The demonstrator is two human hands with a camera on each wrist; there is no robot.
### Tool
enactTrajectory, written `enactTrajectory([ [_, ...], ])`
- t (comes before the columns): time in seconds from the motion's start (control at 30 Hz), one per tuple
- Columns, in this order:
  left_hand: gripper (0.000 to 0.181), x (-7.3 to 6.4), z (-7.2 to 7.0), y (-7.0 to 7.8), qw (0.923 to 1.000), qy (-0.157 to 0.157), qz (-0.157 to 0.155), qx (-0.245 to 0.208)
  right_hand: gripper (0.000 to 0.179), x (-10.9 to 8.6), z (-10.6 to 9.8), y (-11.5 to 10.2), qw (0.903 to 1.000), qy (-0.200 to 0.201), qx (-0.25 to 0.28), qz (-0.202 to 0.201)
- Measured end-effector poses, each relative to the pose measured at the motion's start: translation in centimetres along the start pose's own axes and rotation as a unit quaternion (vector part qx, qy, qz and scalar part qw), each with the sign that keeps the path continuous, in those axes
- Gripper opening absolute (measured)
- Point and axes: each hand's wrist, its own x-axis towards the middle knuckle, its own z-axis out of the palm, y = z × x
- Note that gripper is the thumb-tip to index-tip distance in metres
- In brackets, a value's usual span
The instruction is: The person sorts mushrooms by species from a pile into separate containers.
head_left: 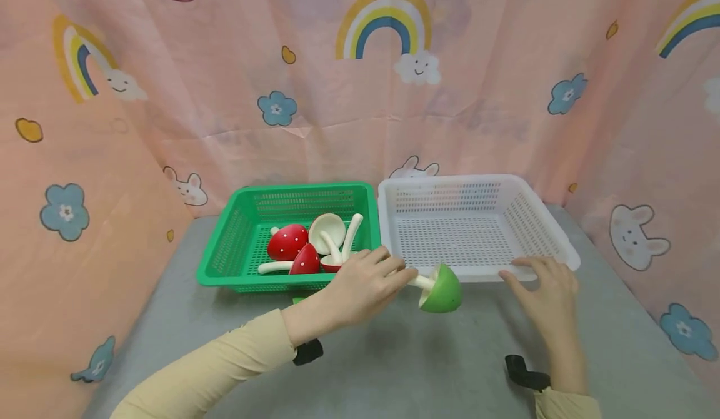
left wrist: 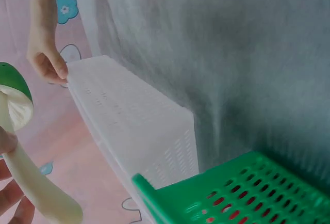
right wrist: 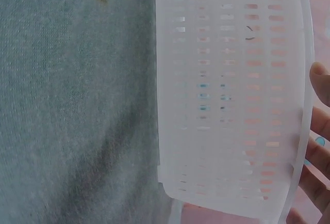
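Note:
My left hand [head_left: 360, 284] holds a toy mushroom by its cream stem, just in front of the two baskets. The mushroom's green cap [head_left: 442, 291] points right, away from the fingers. In the left wrist view, the curved stem [left wrist: 38, 185] passes between thumb and fingers. At the near right of the white basket [head_left: 450, 272], my right hand [head_left: 548, 294] grips the rim, its thumb and fingers at the edge. The right wrist view shows those fingers [right wrist: 319, 152] partly behind the rim. Several red-capped mushrooms [head_left: 289, 242] with white dots lie in the green basket [head_left: 225, 275].
The green and white baskets stand side by side at the back of the grey tabletop [head_left: 416, 369]. A pink printed curtain [head_left: 478, 112] hangs behind and at both sides. Black wrist mounts [head_left: 525, 375] sit on both forearms. Something small and green [head_left: 298, 300] shows behind my left wrist.

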Motion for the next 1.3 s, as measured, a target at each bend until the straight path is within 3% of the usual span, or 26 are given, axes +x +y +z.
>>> enactTrajectory([
  [0.2, 0.016, 2.7, 1.2, -1.0, 0.9991, -0.039, -0.004, -0.018, 0.029, 0.1, -0.1, 0.1, 1.0, -0.007, -0.002, -0.006],
  [0.43, 0.019, 5.8, 2.5, -1.7, 0.989, -0.14, -0.02, -0.044, 0.029, -0.2, 0.0, 0.3, 1.0, -0.004, 0.007, -0.005],
  [0.67, 0.022, 7.5, 5.0, -2.0, 0.9788, -0.205, 0.004, 0.002, 0.03, -0.2, 0.0, 0.1, 0.9998, -0.019, 0.002, 0.011],
  [0.77, 0.022, 7.9, 6.3, -2.0, 0.9744, -0.225, -0.005, 0.007, 0.03, -0.2, 0.0, 0.0, 0.9997, -0.02, -0.002, 0.012],
  [0.93, 0.025, 8.8, 8.3, -1.9, 0.9641, -0.263, -0.034, -0.01, 0.03, -0.1, -0.1, 0.1, 0.9998, -0.018, -0.004, 0.011],
  [1.1, 0.027, 9.5, 10.2, -1.7, 0.9492, -0.299, -0.08, -0.055, 0.031, -0.1, -0.1, 0.3, 0.9998, -0.016, -0.007, 0.011],
  [1.23, 0.027, 9.4, 11.5, -1.4, 0.9349, -0.31, -0.131, -0.114, 0.032, -0.1, -0.1, 0.2, 0.9994, -0.023, -0.014, 0.019],
  [1.3, 0.026, 9.3, 12.0, -1.3, 0.9237, -0.318, -0.16, -0.142, 0.033, -0.1, -0.1, 0.2, 0.9993, -0.027, -0.015, 0.021],
])
